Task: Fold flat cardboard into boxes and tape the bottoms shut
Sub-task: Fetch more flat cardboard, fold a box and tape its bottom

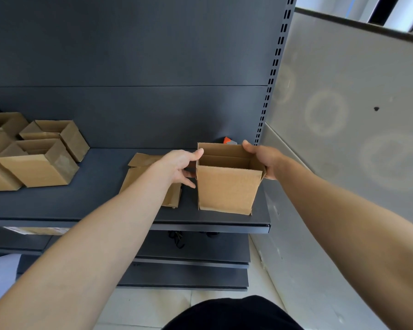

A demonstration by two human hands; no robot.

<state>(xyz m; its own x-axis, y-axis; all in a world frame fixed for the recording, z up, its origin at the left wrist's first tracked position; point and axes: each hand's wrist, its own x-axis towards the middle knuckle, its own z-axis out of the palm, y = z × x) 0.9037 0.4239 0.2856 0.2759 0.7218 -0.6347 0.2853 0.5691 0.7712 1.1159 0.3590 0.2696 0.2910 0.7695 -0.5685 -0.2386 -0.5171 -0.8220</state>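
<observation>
A small brown cardboard box (227, 186) stands upright on the dark shelf (100, 201), its top open. My left hand (181, 166) grips its left wall, thumb on the upper corner. My right hand (262, 158) holds the right wall, thumb over the rim. A pile of flat cardboard blanks (150, 179) lies on the shelf just left of the box, partly under my left forearm. An orange and grey tape dispenser (229, 140) peeks out behind the box, mostly hidden.
Several folded open boxes (41, 160) crowd the shelf's left end. A perforated upright (272, 75) and a grey wall panel (343, 103) close off the right side. Lower shelves (191, 256) and pale floor tiles lie below.
</observation>
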